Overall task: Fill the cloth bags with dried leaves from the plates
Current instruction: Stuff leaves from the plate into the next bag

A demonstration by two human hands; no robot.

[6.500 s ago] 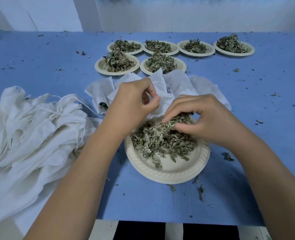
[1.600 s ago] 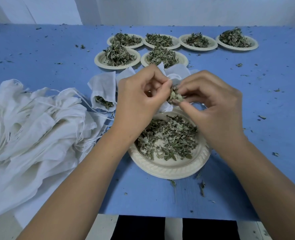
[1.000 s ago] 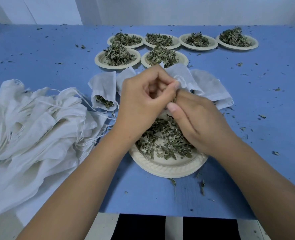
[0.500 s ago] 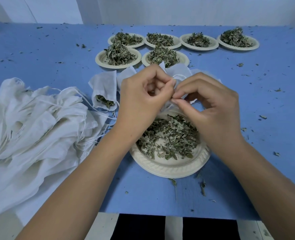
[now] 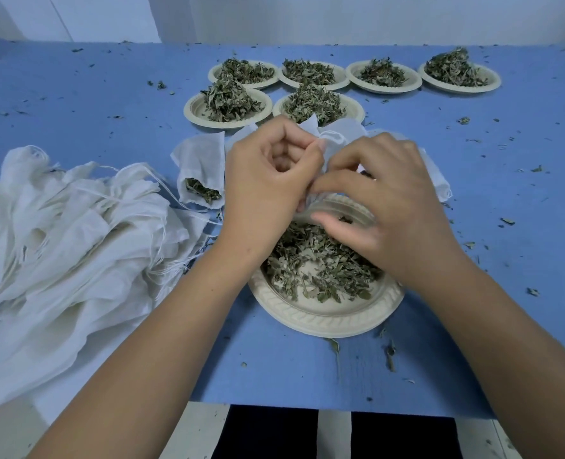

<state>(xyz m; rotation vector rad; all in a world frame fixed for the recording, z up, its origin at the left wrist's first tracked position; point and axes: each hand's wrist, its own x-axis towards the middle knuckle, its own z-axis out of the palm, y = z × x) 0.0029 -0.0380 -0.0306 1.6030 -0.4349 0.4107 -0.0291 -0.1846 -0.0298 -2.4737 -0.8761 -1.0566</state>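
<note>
Above near plate (image 5: 324, 321), at middle of blue table (image 5: 75, 104): pinching mouth of cloth bag (image 5: 337, 140) with left hand (image 5: 268, 180), thumb and curled fingers clamped on cloth edge, bag lifted off table. Right hand (image 5: 397, 207) hard against it, fingers bent down at bag mouth, thumb blurred and stretched low over plate; cannot tell whether anything is pinched there, leaf or cloth. Both hands touching at bag mouth. Dried leaves (image 5: 317, 263) loose in near plate, right under both hands, part hidden by right wrist. Filled bag (image 5: 201, 170) lying flat just left of left hand, mouth toward camera, green leaf showing inside. Second flat bag (image 5: 437, 180) poking out behind right hand, contents not visible. Pile of empty bags (image 5: 69, 233) at left edge, drawstrings trailing toward plate, well apart from hands. Six more plates (image 5: 228, 124) further back, each heaped with leaves: two just behind held bag, four in a row beyond, rims touching or nearly so. Leaf crumbs (image 5: 390, 356) scattered over table, thickest in front of near plate and out to right.
</note>
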